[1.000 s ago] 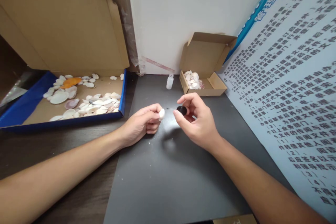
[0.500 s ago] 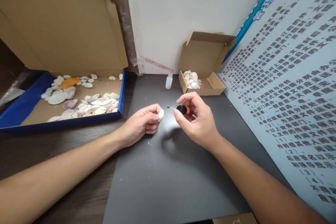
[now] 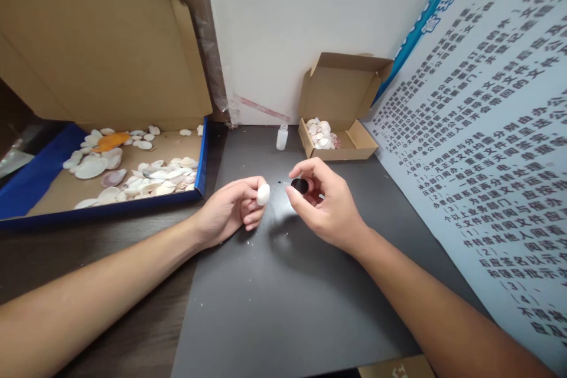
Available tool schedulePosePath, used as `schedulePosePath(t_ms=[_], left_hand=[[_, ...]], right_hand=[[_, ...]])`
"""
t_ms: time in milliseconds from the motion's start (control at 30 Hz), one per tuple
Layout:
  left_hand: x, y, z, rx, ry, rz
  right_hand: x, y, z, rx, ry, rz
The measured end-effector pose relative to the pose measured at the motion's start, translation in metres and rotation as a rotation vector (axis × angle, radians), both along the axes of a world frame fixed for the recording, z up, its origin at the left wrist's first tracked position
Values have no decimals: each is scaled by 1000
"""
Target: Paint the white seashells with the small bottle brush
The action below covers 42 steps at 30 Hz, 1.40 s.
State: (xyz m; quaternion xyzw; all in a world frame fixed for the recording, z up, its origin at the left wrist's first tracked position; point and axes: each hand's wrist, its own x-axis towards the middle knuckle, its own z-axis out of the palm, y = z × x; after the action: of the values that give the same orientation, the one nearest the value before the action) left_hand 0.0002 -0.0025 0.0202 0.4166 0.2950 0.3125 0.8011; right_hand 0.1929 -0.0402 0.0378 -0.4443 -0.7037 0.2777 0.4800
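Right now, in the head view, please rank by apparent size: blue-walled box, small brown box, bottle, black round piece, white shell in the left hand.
1. Blue-walled box
2. Small brown box
3. Bottle, black round piece and white shell: too alike to rank

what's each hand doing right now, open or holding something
Left hand: closed, holding a white shell.
Right hand: curled, holding a round black object.

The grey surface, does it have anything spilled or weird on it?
Yes, a few tiny pale specks are scattered on the grey surface, some just below the left hand in the picture. They look odd, like crumbs. I can't tell what they are.
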Motion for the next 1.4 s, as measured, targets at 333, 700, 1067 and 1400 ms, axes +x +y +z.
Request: schedulePosePath(t_ms=[333, 700, 1067, 1400], left_hand=[[1, 0, 0, 15, -17, -6], [2, -1, 0, 21, -4, -26], [1, -1, 0, 20, -3, -32], [1, -2, 0, 16, 11, -32]], right_hand=[[-1, -1, 0, -40, 44, 60], [-2, -2, 3, -27, 36, 22], [0, -3, 4, -13, 48, 38], [0, -4, 4, -13, -4, 13]])
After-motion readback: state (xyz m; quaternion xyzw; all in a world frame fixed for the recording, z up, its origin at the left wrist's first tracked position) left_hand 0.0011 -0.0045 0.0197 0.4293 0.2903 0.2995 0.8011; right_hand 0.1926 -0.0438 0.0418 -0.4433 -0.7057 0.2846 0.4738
